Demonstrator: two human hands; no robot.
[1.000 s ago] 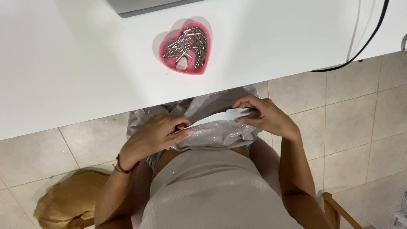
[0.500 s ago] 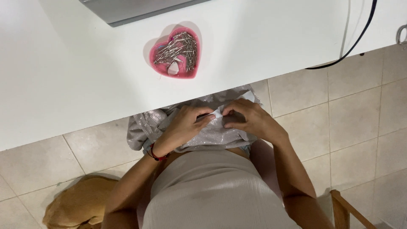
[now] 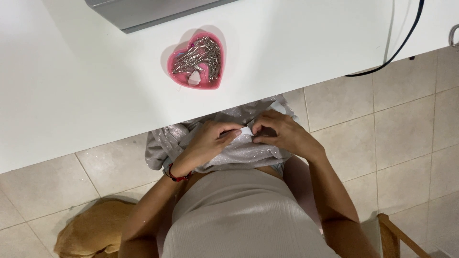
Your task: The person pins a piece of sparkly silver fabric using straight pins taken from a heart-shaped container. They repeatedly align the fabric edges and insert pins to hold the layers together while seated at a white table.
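Note:
A silvery, glittery piece of fabric [image 3: 239,155] lies bunched on my lap, just below the white table's front edge. My left hand [image 3: 208,143] pinches its upper fold from the left, a red bracelet on that wrist. My right hand [image 3: 282,134] grips the same fold from the right, fingertips almost meeting those of the left. On the white table [image 3: 71,95] above my hands sits a pink heart-shaped dish [image 3: 196,59] filled with several metal pins.
A grey flat device [image 3: 148,12] lies at the table's far edge. A black cable [image 3: 401,43] runs across the table at the right. A tan dog [image 3: 91,231] lies on the tiled floor at lower left. A wooden chair part [image 3: 397,236] shows at lower right.
My hands have come closer together on the fabric's upper fold, and the fabric has been gathered more tightly. The view has shifted a little, so the dish sits lower in the frame.

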